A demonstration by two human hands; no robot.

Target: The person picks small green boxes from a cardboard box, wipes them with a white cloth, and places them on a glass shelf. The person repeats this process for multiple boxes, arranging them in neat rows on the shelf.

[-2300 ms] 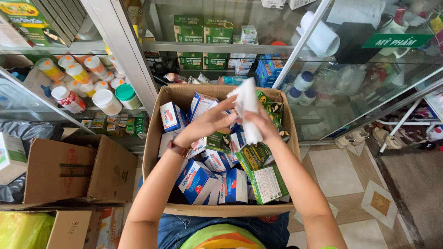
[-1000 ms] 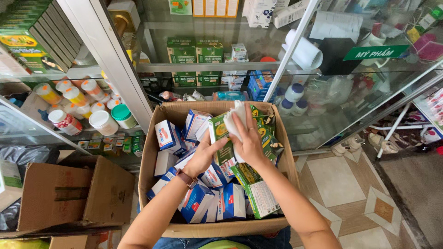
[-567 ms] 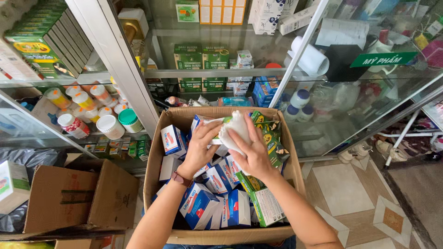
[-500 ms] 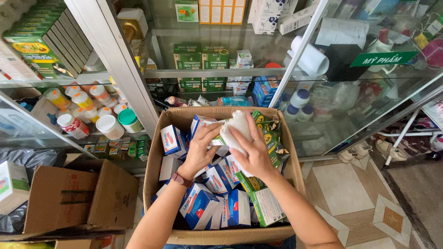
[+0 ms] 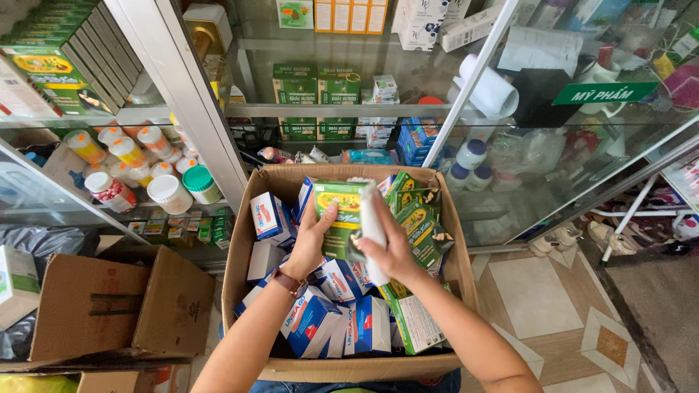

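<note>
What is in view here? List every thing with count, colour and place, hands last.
cardboard box: one, brown, open, centre, full of cartons
blue and white cartons: many, left and front of the box
green cartons: several, right side of the box
green carton: one, held up over the box
white paper roll: one, in the right hand
second cardboard box: one, brown, on the floor at left
capped bottles: several, white with mixed lids, left glass shelf
glass cabinet: one, behind the box, stocked with boxes
left hand: fingers on the green carton
right hand: fingers around the white paper roll
</note>
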